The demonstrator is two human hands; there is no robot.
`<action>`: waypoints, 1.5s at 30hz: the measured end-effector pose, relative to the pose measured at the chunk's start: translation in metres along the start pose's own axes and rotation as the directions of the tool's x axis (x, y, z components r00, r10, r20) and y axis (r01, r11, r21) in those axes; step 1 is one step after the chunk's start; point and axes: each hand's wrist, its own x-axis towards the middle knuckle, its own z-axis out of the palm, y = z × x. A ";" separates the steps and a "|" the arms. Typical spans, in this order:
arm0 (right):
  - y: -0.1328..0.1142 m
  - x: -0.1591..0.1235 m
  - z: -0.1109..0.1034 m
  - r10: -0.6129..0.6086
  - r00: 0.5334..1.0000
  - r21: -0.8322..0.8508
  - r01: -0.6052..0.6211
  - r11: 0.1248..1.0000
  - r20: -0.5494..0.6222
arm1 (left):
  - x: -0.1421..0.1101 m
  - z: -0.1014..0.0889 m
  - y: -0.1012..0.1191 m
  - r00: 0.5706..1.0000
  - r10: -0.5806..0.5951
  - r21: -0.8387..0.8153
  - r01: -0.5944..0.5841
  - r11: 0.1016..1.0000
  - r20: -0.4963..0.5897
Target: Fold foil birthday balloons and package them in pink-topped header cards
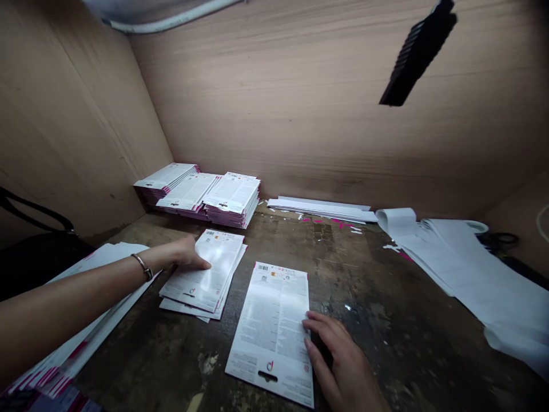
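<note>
My left hand [189,253] is at a small, uneven stack of white packaging cards [205,280]. Its thumb lies on the top card and the other fingers curl at the left edge, mostly hidden. Closer to me, a single packaging card [274,326] lies flat, printed side up, with fine text, a barcode and a hang hole at its near end. My right hand [337,355] rests beside this card, fingers apart, the fingertips touching its right edge.
Three taller stacks of the same cards [231,191] stand in the back left corner. Long white strips [321,209] lie along the back wall. Curled white sheets [467,274] cover the right side. More cards [103,286] lie under my left forearm. A black object [418,54] hangs above.
</note>
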 end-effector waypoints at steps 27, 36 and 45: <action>-0.028 0.014 -0.043 0.494 0.857 0.901 -0.321 0.293 0.144 | -0.155 0.109 0.095 0.855 0.461 -0.939 0.079 0.335 0.237; -0.044 -0.002 -0.073 0.337 0.925 0.830 -0.325 0.453 0.178 | -0.185 0.094 0.100 0.819 0.544 -0.877 -0.115 0.467 0.182; -0.048 0.004 -0.068 0.262 0.955 0.801 -0.266 0.536 0.141 | -0.190 0.120 0.101 0.777 0.619 -0.903 -0.175 0.392 0.118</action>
